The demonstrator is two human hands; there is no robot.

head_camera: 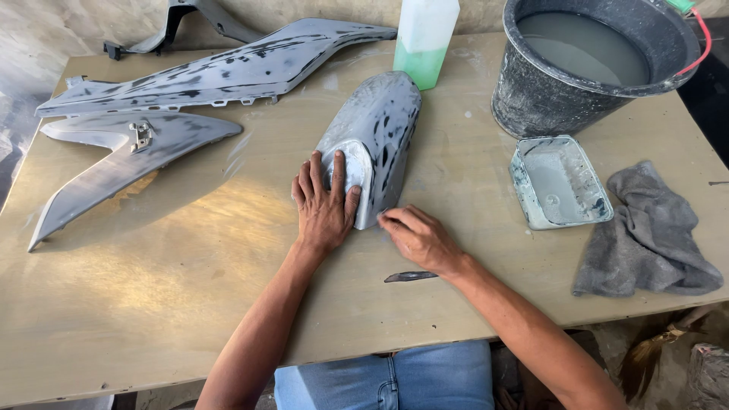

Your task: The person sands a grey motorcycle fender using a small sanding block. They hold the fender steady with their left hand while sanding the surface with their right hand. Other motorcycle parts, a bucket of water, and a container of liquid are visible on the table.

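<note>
On the worktop (190, 304), the curved grey panel (376, 137) lying near the middle serves as the landmark. Far to its left lie two long, pointed fairing pieces (152, 114), grey with dark sanded-through patches, laid flat and apart from it, seemingly set aside within reach.

The left hand (325, 203) lies flat on the panel's near end, fingers (317, 176) spread and open, palm pressing down; it looks placed to pin the piece so it cannot slide. The right hand (416, 237), just right of that near end, has its fingers (391, 220) curled and pinched at the panel's lower edge. Whether they grip a small abrasive sheet there, I cannot tell. A thin dark sliver (410, 276) lies on the worktop nearer the person than the panel.

Behind the panel stands a translucent bottle (425, 38) with green liquid in its base. Further right of the panel, a dark bucket (531, 91) holds cloudy water, a shallow rectangular tray (520, 178) holds a film of the same, and a crumpled grey cloth (653, 235) lies beyond, all on the working hand's side.

The worktop is a bare tan board, smeared with pale wet residue around the panel. Behind it hangs a crumpled pale sheet; below its near edge show blue jeans (395, 376).
</note>
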